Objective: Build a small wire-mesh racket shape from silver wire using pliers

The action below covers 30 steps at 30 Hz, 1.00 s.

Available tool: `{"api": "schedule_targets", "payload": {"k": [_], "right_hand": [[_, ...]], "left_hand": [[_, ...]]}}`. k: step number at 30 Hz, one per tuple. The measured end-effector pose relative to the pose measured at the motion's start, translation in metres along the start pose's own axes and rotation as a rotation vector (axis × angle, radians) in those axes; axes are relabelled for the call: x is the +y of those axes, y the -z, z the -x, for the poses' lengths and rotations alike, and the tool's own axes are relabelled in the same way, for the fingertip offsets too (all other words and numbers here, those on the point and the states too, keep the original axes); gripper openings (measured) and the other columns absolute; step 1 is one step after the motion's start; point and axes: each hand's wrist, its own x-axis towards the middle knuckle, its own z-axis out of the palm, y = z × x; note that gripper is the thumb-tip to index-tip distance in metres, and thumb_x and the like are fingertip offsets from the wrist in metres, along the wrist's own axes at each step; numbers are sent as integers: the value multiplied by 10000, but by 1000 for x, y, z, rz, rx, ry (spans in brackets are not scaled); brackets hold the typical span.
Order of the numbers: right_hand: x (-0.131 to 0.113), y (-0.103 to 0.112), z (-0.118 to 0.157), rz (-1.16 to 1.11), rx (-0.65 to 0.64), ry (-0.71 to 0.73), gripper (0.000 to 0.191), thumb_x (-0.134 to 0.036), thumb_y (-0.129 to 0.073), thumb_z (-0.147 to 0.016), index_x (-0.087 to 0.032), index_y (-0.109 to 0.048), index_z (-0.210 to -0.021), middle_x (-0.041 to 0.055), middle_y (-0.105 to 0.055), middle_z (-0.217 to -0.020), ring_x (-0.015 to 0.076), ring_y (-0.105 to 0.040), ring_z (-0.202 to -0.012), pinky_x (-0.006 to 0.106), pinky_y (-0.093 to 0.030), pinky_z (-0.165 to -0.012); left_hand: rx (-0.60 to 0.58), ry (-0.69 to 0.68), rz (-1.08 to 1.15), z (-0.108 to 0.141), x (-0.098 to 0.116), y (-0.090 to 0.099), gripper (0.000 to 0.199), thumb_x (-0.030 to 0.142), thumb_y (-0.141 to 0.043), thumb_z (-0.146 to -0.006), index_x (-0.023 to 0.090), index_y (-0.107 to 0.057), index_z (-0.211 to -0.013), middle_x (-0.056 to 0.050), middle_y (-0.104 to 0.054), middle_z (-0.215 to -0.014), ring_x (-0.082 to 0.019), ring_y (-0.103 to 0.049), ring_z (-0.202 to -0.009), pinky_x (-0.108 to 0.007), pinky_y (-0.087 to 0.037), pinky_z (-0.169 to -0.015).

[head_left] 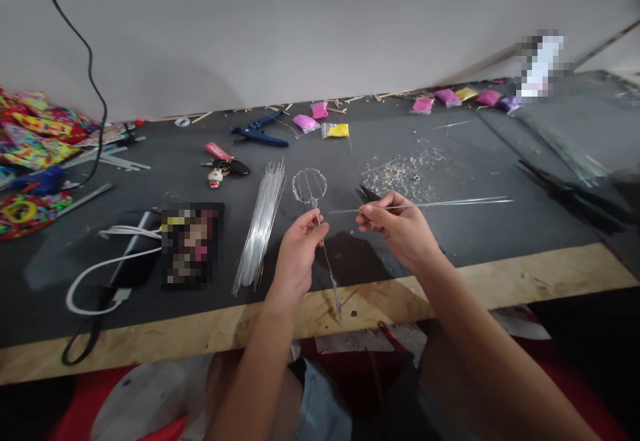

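My left hand (301, 244) is closed, pinching the thin stem of a wire shape (314, 202) like a small racket. Its round head has a twisted rim with several fine wires across it, and the lower stem ends in a coiled, twisted part pointing toward the table edge. To the right, my right hand (390, 221) is closed on straight metal wires (465, 202) that stick out to both sides. Dark pointed tips of a plier-like tool (369, 193) show behind these fingers; its handles are hidden. The wires' left end lies close to the stem.
A bundle of straight wires (261, 228) lies left of my hands. Wire clippings (407, 171) are scattered behind my right hand. Blue pliers (260, 131), keys (220, 164), colored packets (337, 130) and a white cable (75, 284) lie around. A wooden strip (200, 328) edges the table.
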Motion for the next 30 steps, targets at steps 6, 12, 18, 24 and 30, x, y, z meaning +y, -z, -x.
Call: {"api": "schedule_targets", "payload": {"k": [6,12,18,24,30], "right_hand": [[3,-1,1,18,-10,8,222,-226,-735,-666,-188,-517,-674,-16,-675,-687,128,-656,-626,267,-546,-590],[4,0,0,45,-15,18,209,-227,-736,-666,-184,-531,-673,-8,-678,-679,129,-653,-611,274,-547,-581],[3,0,1,47,-59,20,215,-217,-731,-671,-175,-521,-646,-10,-661,-672,133,-656,-634,260,-543,-565],[1,0,1,47,-83,41,212,-205,-723,-678,-177,-519,-627,-3,-662,-672,130,-647,-622,263,-535,-551],[4,-6,2,-4,-61,-6,183,-222,-710,-689,-184,-531,-671,-15,-664,-679,125,-655,-625,264,-543,-589]], "left_hand": [[155,-169,-225,5,-1,2,452,323,-689,-684,269,-583,-1120,-61,-527,-1199,-211,-458,-1066,-344,-354,-889],[-98,-121,121,14,11,-1,227,280,-661,-732,164,-622,-923,-34,-615,-840,-86,-507,-678,-225,-394,-637],[-146,-77,228,14,12,-2,124,264,-645,-751,149,-618,-788,-11,-609,-762,-60,-481,-593,-202,-377,-559],[-189,-11,306,15,13,-4,129,264,-631,-760,138,-617,-786,-21,-607,-774,-69,-502,-615,-203,-407,-560],[-167,-29,332,17,13,-9,102,240,-606,-775,138,-610,-777,-14,-598,-758,-68,-502,-618,-201,-410,-573]]}}
